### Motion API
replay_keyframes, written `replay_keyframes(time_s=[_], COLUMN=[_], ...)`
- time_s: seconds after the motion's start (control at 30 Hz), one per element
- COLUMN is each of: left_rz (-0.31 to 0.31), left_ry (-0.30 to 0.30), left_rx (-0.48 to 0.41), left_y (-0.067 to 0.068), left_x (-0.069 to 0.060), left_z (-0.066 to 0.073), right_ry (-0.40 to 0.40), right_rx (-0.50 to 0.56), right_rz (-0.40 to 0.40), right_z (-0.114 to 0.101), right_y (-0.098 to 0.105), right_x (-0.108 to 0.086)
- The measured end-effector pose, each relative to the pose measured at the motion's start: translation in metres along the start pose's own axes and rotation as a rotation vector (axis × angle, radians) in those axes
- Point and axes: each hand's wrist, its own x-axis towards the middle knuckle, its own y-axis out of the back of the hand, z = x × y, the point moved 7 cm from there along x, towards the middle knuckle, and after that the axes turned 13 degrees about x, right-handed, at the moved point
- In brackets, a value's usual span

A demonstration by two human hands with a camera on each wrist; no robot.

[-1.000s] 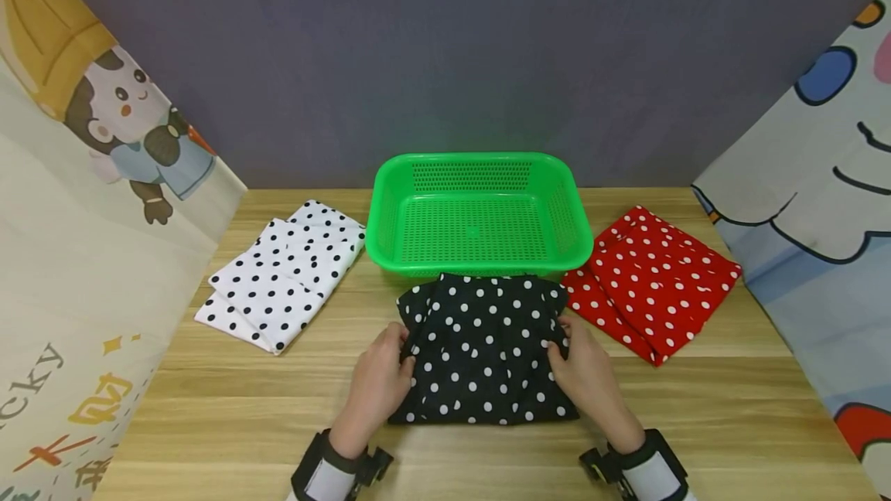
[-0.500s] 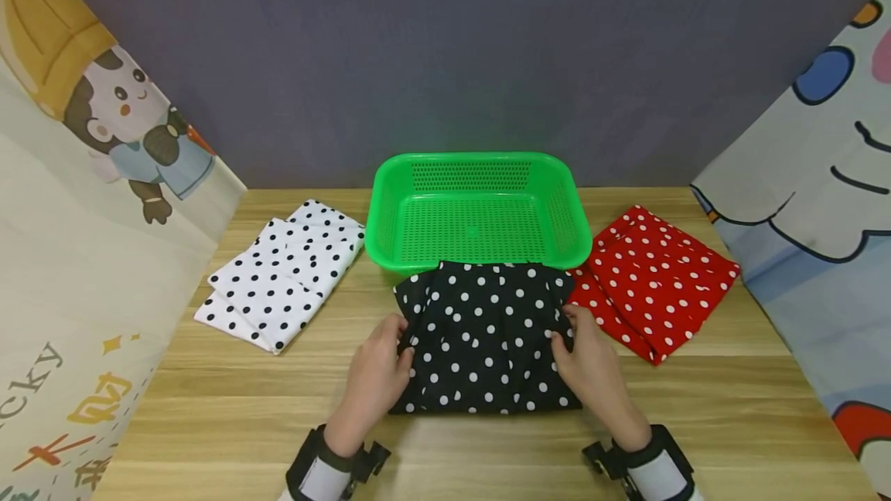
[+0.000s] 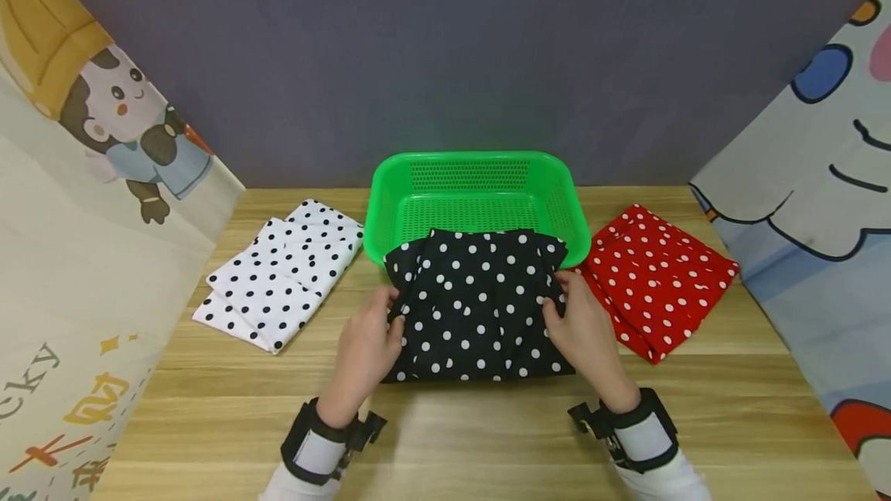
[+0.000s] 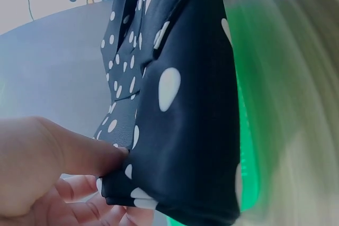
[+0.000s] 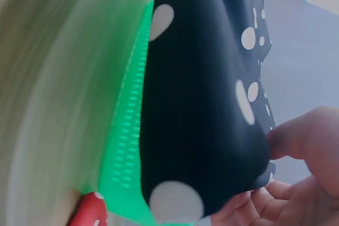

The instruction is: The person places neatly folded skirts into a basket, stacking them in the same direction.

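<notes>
A folded black cloth with white dots (image 3: pixel 480 308) spans the space between both hands in the head view. My left hand (image 3: pixel 367 342) pinches its left edge, thumb on top and fingers beneath, as the left wrist view shows at the thumb (image 4: pixel 90 152). At the opposite edge my right hand (image 3: pixel 585 331) pinches the cloth the same way; its thumb (image 5: pixel 296 136) shows in the right wrist view. The cloth is held up off the table, and its far edge overlaps the front rim of a green plastic basket (image 3: pixel 473 161), hiding part of it.
To the left lies a folded white cloth with black dots (image 3: pixel 285 277). A folded red cloth with white dots (image 3: pixel 657 284) lies right of the basket. All rest on a wooden table (image 3: pixel 473 454), with a dark grey wall (image 3: pixel 473 45) behind.
Both hands have moved forward, away from the body, carrying the black dotted cloth up and over the basket's front rim. The basket and the white and red cloths stay put.
</notes>
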Motion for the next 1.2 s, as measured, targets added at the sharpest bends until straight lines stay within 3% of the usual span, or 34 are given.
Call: replay_keyframes(time_s=[0.33,0.8,1.2], left_rz=[0.016,-0.052,-0.035], left_ry=[0.004,0.027,-0.009], left_rx=[-0.007,-0.029,0.042], left_y=[0.005,0.001,0.003], left_x=[0.022,0.061,0.095], left_z=[0.004,0.005,0.004], right_ry=[0.027,0.043,0.057], right_rx=[-0.022,-0.006,-0.026], right_rz=[0.020,-0.031,-0.048], right_z=[-0.008,-0.012,-0.017], right_y=[0.006,0.012,0.008], right_x=[0.025,0.058,0.091])
